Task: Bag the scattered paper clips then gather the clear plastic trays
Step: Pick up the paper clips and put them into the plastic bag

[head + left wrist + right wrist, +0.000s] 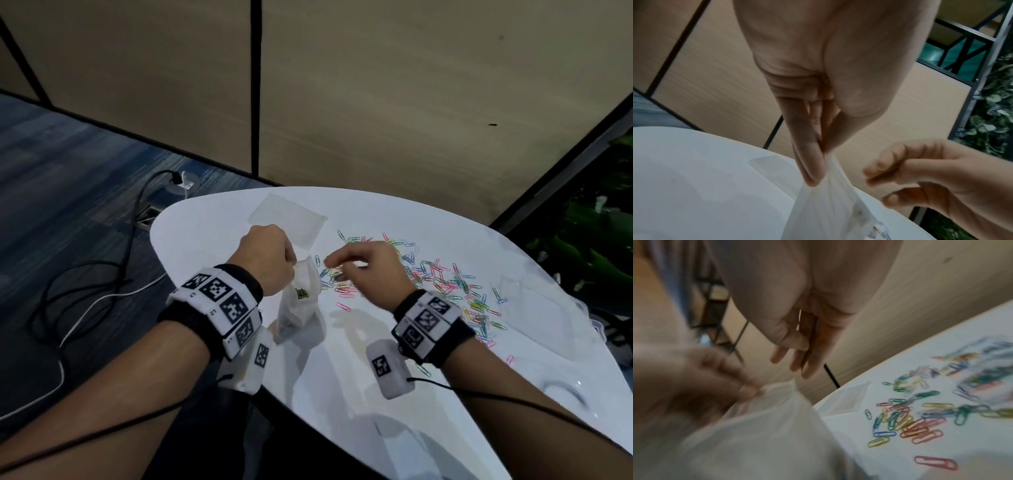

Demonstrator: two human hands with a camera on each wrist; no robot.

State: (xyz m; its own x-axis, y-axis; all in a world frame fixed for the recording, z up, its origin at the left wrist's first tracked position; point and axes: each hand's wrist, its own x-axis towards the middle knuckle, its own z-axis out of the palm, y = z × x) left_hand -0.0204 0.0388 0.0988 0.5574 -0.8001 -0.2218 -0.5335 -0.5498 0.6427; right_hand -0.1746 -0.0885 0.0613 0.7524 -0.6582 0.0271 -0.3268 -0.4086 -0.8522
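My left hand [291, 267] pinches the top edge of a clear plastic bag [297, 310] and holds it hanging above the white table [359, 387]; the pinch [818, 170] shows close up, with a few clips low in the bag [830, 214]. My right hand [334, 267] hovers just right of the bag's mouth, fingers loosely bent [877, 185], holding nothing I can see. Many coloured paper clips [445, 284] lie scattered to the right [908, 423]. One clear plastic tray [287, 221] lies flat behind the hands, another [544, 301] at the table's right edge.
Black and white cables [102, 284] trail over the blue carpet left of the table, near a floor socket [147, 219]. Beige partition panels [376, 85] stand behind. Green plants [596, 240] fill the right side. The table edge curves close to my forearms.
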